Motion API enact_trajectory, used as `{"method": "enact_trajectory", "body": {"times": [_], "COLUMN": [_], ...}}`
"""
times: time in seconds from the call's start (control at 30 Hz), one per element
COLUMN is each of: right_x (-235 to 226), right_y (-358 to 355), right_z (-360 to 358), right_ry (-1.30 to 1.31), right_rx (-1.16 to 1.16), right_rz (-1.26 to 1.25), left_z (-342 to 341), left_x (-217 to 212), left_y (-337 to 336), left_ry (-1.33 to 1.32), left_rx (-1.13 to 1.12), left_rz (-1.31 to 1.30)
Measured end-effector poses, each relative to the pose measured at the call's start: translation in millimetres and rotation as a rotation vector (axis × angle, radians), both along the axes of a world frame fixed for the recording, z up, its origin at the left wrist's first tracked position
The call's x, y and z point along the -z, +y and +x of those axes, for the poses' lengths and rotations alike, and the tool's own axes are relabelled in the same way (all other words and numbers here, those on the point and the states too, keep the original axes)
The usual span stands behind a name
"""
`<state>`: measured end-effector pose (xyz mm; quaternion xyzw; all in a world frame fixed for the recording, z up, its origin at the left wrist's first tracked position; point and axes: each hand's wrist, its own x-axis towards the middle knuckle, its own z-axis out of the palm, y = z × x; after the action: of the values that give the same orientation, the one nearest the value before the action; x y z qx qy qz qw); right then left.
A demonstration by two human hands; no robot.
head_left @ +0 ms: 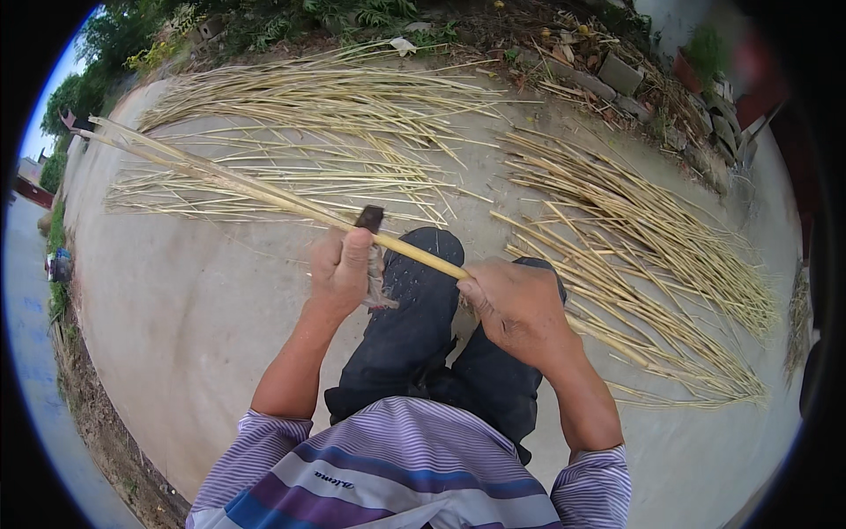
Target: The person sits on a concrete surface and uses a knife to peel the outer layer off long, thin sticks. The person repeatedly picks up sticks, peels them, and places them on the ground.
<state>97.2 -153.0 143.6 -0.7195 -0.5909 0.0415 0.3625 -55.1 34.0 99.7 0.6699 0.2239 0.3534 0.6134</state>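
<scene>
A long yellow reed stalk (423, 256) slants across my knees, rising toward the far left. Along its left stretch it is split into strips (203, 170) that part near the far end. My left hand (339, 269) is closed around a small knife (371, 218), its thumb against the stalk. The knife's dark blade shows above the stalk, and a pale cloth-like wrapping hangs below. My right hand (520, 309) grips the whole, unsplit part of the stalk just right of my knees. The stalk's tail runs on behind that hand to the lower right.
Several loose stalks (291, 97) are spread on the concrete ground (220, 300) ahead of me. More piles of stalks (643, 220) lie to my right. Rubble and concrete blocks (621, 75) line the far right edge, with green plants (264, 26) at the back.
</scene>
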Motion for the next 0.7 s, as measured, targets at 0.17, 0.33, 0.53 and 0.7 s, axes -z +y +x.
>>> {"method": "enact_trajectory", "body": {"times": [0.17,0.33,0.53,0.7], "right_x": [-12.6,-9.1,-10.8,-12.0], "right_y": [12.3,9.7,10.8,2.6], "right_z": [-4.6,-2.7,-7.1,1.4], "right_ry": [-0.028,-0.025,-0.051,0.036], "right_rx": [0.010,-0.012,-0.020,0.033], "right_rz": [0.038,0.001,0.013,-0.001], "left_z": [11.7,9.3,24.6,1.2], "left_x": [9.9,27.5,4.2,2.5], "left_y": [-10.7,-15.9,-39.7,1.9], "left_ry": [0.087,0.091,0.021,0.036], "left_rx": [0.066,0.086,0.075,-0.106], "left_rz": [0.308,0.295,0.484,0.063]}}
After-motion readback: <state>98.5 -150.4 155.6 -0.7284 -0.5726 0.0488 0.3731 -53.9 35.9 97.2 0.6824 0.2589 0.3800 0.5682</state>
